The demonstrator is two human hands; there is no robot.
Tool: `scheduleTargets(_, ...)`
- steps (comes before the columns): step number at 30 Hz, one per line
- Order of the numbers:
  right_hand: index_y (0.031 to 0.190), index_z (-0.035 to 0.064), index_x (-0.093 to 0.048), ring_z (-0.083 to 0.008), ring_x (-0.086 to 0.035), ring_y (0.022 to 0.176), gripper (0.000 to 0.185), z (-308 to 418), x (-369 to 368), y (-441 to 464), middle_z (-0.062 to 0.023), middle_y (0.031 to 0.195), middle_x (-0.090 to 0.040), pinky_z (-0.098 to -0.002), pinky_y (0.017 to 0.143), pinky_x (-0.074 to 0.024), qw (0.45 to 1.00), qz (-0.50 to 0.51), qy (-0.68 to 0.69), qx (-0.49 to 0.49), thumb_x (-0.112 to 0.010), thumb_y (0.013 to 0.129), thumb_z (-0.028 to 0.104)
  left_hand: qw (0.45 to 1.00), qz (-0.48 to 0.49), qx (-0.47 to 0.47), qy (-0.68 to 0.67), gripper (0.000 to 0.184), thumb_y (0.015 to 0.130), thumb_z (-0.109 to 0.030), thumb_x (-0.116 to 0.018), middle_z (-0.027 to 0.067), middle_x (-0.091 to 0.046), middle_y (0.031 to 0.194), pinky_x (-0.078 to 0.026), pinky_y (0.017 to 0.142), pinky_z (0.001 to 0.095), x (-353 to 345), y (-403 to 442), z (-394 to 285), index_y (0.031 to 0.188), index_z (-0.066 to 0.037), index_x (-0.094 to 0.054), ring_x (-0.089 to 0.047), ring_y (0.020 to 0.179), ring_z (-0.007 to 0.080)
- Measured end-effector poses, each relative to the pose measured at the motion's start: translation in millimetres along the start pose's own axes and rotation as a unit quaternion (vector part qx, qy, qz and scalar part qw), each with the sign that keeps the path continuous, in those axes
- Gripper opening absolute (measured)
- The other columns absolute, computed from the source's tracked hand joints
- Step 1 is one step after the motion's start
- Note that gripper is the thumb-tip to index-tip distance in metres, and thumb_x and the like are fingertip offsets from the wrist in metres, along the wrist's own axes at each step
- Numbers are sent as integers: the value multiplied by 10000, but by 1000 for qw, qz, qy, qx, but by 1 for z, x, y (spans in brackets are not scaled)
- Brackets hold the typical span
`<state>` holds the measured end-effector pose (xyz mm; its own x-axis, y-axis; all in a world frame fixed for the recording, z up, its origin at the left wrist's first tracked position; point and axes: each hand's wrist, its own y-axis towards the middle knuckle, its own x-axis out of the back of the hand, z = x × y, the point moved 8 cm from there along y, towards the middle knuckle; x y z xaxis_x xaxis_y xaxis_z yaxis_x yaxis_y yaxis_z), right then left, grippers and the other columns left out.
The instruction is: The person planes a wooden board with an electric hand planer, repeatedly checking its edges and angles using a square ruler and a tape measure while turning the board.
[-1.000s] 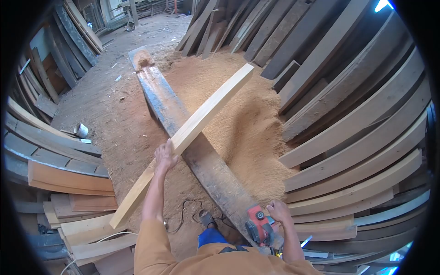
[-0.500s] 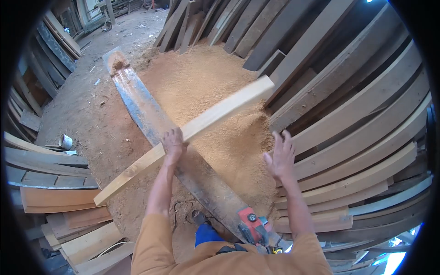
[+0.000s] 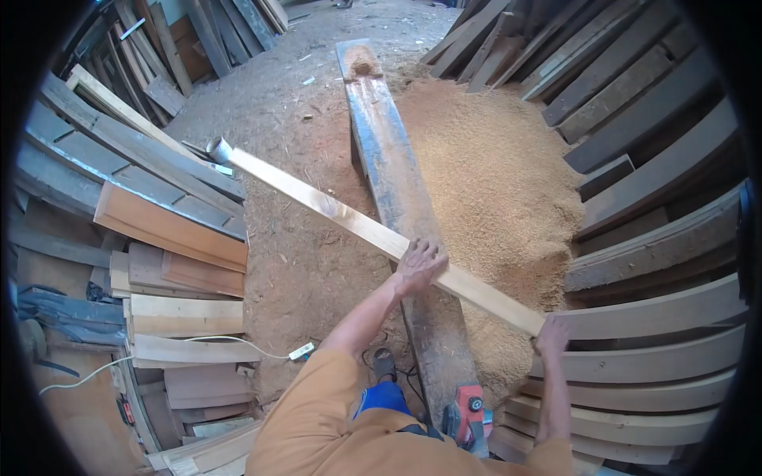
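A long pale wooden plank [image 3: 333, 208] lies crosswise over a narrow workbench [image 3: 389, 151] with worn blue paint. My left hand [image 3: 421, 266] wraps over the plank where it crosses the bench. My right hand [image 3: 551, 333] is closed around the plank's right end, beyond the bench edge. The plank's other end reaches out to the left over the floor. A red and grey electric planer [image 3: 470, 416] rests on the near end of the bench, close to my body.
A heap of sawdust [image 3: 492, 174] spreads right of the bench. Boards [image 3: 659, 357] lean in rows along the right; more boards [image 3: 182, 313] are stacked at left. A white cord with a socket block [image 3: 302, 351] lies left of me. A small metal can [image 3: 217, 149] stands near the left boards.
The plank has swung round, its right end now nearer to me. My right hand, open and apart before, now grips that end. The camera view has turned left.
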<state>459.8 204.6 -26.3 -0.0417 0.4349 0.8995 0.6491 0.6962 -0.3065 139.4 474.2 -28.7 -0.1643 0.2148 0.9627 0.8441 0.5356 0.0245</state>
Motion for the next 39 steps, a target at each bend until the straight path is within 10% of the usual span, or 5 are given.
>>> scheduleTargets(8, 1313, 80, -536, -396, -561, 1243, 763, 20, -89, -81, -171, 1290, -621, -501, 1092, -417, 995, 47, 81, -35, -884, 701, 375, 977, -126, 135, 111, 843, 823, -196, -740, 285, -217, 1625, -140, 1249, 579, -47, -16, 13, 1566, -203, -344, -246, 1498, 472)
scheduleTargets(15, 1299, 49, -525, -396, -546, 1248, 798, 33, -100, -124, -195, 1295, -605, -517, 1058, -423, 991, 59, 113, -32, -891, 697, 423, 887, -20, 242, -394, 1148, 903, -352, -739, 396, -141, 1623, -222, 1255, 495, -97, -48, -33, 1578, 105, 70, -185, 1535, 479)
scheduleTargets(18, 1208, 28, -545, -404, -577, 1160, 761, 46, -89, -148, -204, 1184, -616, -500, 990, -479, 995, -97, 38, -1, -901, 660, 418, 828, -44, 233, -509, 1113, 941, -355, -692, 410, -199, 1603, -246, 1252, 433, -113, -49, -52, 1562, 132, 94, -280, 1515, 438)
scheduleTargets(33, 1272, -34, -600, -406, -652, 1151, 827, 31, -67, -115, -270, 1218, -660, -500, 980, -517, 927, 161, 331, 71, -906, 658, 427, 864, -13, 248, -438, 984, 943, -360, -695, 351, -347, 1575, -278, 1238, 412, -86, -61, -67, 1598, 86, -111, -350, 1490, 423)
scheduleTargets(39, 1300, 28, -658, -183, -700, 1035, 672, -12, -99, -83, -122, 1141, -745, -371, 900, -561, 788, 304, 524, 107, -889, 743, 325, 821, -31, 303, -483, 995, 930, -399, -715, 339, -341, 1579, -325, 1210, 444, -101, -144, -99, 1600, 68, -147, -417, 1440, 438)
